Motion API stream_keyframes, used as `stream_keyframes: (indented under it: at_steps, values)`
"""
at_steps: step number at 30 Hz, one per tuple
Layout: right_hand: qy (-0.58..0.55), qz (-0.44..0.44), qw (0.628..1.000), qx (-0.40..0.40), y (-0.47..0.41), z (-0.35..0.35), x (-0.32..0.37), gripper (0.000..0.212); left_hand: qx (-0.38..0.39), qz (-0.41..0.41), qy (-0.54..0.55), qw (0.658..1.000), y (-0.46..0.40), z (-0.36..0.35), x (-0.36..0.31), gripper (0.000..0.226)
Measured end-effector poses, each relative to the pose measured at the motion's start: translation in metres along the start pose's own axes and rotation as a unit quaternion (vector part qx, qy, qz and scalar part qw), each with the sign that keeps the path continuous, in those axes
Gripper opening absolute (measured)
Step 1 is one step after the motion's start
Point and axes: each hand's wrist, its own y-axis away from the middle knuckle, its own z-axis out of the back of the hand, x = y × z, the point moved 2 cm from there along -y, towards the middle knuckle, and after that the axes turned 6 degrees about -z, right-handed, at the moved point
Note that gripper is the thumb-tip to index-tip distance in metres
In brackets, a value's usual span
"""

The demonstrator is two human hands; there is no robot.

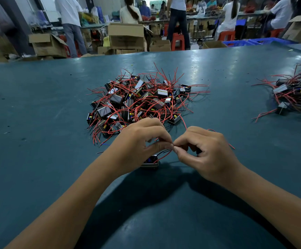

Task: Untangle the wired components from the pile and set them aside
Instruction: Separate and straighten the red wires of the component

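On the teal table [38, 105], the pile [139, 99] of small black wired components lies near the middle, a tangle of red leads spreading from it on all sides. A second, smaller heap [296, 94] sits at the table's right edge, partly cut off by the frame.

Just nearer than the pile, the left hand [139, 141] and right hand [205, 150] meet fingertip to fingertip, each pinching thin wires between thumb and forefinger. One component [150, 161] rests on the table beneath the left hand, half hidden by it; its red and dark leads curve up to the pinch. A red wire [183, 121] runs from the pile's near edge to the right hand, and another end shows past its knuckles. Which lead each hand holds cannot be made out.

Beyond the table's far edge stand open cardboard boxes [126, 35], red stools [177, 42] and blue crates [239, 43], with people working at benches. No writing on the components or boxes is legible; the pale labels on some components are too small to read.
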Motion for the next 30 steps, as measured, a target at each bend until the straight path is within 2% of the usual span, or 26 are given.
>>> stream_keyframes:
  at_steps: [4, 8, 10, 13, 15, 16, 18, 20, 21, 22, 25, 30]
  values:
    - [0.018, 0.009, 1.000, -0.011, 0.000, 0.001, 0.000, 0.004, 0.016, 0.073, 0.076, 0.994, 0.001, -0.002, -0.002, 0.011]
    - [0.035, 0.016, 0.999, -0.018, 0.000, 0.000, 0.000, 0.005, 0.044, 0.188, 0.179, 0.965, 0.004, -0.006, 0.000, 0.018]
    - [0.037, 0.021, 0.999, -0.023, 0.000, 0.000, 0.001, 0.005, 0.025, 0.255, 0.247, 0.934, 0.004, -0.009, 0.002, 0.023]
    - [0.049, 0.035, 0.998, -0.026, 0.000, -0.001, 0.002, 0.007, 0.003, 0.355, 0.383, 0.853, 0.007, -0.017, 0.001, 0.018]
    - [0.046, 0.033, 0.998, -0.023, 0.001, -0.001, 0.002, 0.008, 0.007, 0.378, 0.419, 0.825, 0.007, -0.021, -0.001, 0.016]
    - [0.042, 0.028, 0.998, -0.023, 0.001, -0.001, 0.001, 0.008, 0.008, 0.373, 0.409, 0.833, 0.007, -0.021, 0.000, 0.020]
    - [0.032, 0.015, 0.999, -0.022, 0.000, 0.000, -0.001, 0.009, 0.000, 0.326, 0.329, 0.886, 0.005, -0.016, 0.001, 0.025]
    - [0.026, 0.006, 0.999, -0.022, 0.000, 0.000, -0.002, 0.010, -0.019, 0.237, 0.218, 0.947, 0.003, -0.006, 0.003, 0.013]
    - [0.024, 0.002, 0.999, -0.021, 0.001, 0.000, -0.002, 0.010, -0.021, 0.189, 0.174, 0.966, 0.002, -0.001, 0.002, 0.005]
    - [0.022, 0.000, 1.000, -0.021, 0.001, 0.000, -0.002, 0.010, -0.019, 0.144, 0.127, 0.981, 0.002, 0.002, 0.001, 0.007]
    - [0.013, -0.002, 1.000, -0.022, 0.001, -0.001, -0.002, 0.009, -0.007, 0.055, 0.044, 0.998, 0.001, 0.005, -0.001, 0.015]
    - [0.009, 0.001, 1.000, -0.019, 0.002, -0.001, -0.002, 0.008, -0.002, 0.012, -0.007, 1.000, 0.002, 0.001, 0.002, 0.015]
